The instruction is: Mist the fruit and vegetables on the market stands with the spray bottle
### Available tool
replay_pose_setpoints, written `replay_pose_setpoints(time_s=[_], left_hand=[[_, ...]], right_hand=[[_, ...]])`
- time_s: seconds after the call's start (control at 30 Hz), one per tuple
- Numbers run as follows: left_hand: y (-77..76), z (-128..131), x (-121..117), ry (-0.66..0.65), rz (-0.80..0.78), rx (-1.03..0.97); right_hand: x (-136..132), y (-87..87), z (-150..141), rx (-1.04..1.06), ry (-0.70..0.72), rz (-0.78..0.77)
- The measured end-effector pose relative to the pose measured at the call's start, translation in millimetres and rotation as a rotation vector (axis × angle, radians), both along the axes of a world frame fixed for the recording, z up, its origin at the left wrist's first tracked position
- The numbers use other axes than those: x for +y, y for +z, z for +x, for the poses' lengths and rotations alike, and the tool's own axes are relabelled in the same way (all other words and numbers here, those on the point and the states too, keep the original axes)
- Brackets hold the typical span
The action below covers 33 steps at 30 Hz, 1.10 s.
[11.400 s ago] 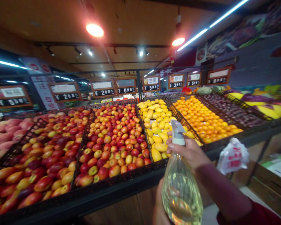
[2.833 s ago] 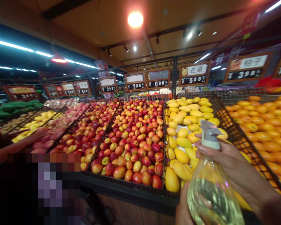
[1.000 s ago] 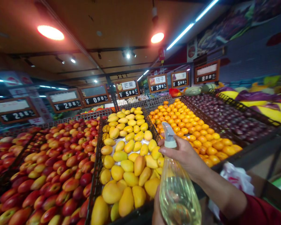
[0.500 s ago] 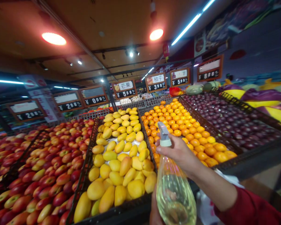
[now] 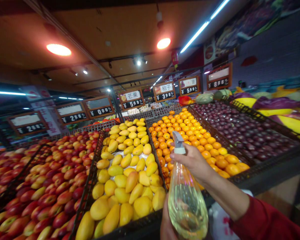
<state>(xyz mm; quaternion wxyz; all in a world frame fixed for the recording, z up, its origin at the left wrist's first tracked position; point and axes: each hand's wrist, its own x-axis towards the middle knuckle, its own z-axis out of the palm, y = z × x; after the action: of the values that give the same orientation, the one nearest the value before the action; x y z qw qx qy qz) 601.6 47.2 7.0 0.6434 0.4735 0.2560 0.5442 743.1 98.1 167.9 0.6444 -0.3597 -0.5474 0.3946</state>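
A clear spray bottle point(image 5: 187, 203) half full of pale liquid, with a white trigger head, is held upright in front of a fruit stand. My right hand point(image 5: 193, 161) is wrapped round its neck and trigger. My left hand point(image 5: 168, 223) cups the bottle's base from below, only partly in view at the bottom edge. The nozzle points toward the crate of oranges point(image 5: 190, 140). Yellow mangoes point(image 5: 126, 173) lie in the crate just left of the bottle.
Red nectarines point(image 5: 42, 186) fill the crates on the left. Dark plums point(image 5: 242, 128) fill a crate on the right, with melons beyond. Price signs point(image 5: 131, 99) hang behind the stand. White plastic bags point(image 5: 225, 221) hang under the stand's dark front edge point(image 5: 272, 170).
The view has swung right from the nectarines to the mangoes and oranges. The bottle stays in both hands, and its nozzle now sits over the oranges.
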Motion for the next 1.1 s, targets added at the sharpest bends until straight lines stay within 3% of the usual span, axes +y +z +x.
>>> replay_pose_setpoints(time_s=[0.13,0.4,0.57,0.7,0.97,1.1], left_hand=[[17.0,14,0,-0.115,0.019,-0.046],[14.7,38,9,-0.368,0.186,-0.364],[29.9,46,5,-0.482,0.177,-0.490],[39.5,47,1,-0.581,0.125,-0.401],[38.4,49,-3,-0.565,0.060,-0.211],[34.5,49,-3,-0.573,0.094,-0.228]], right_hand=[[-1,-0.1,8,-0.015,-0.084,0.000],[-8,1.9,29,-0.032,-0.234,-0.014],[-24,6.6,42,-0.019,-0.336,-0.028],[-38,11.3,47,-0.006,-0.383,-0.046],[-45,7.7,54,0.025,-0.420,-0.065],[-51,3.2,57,0.013,-0.442,-0.075]])
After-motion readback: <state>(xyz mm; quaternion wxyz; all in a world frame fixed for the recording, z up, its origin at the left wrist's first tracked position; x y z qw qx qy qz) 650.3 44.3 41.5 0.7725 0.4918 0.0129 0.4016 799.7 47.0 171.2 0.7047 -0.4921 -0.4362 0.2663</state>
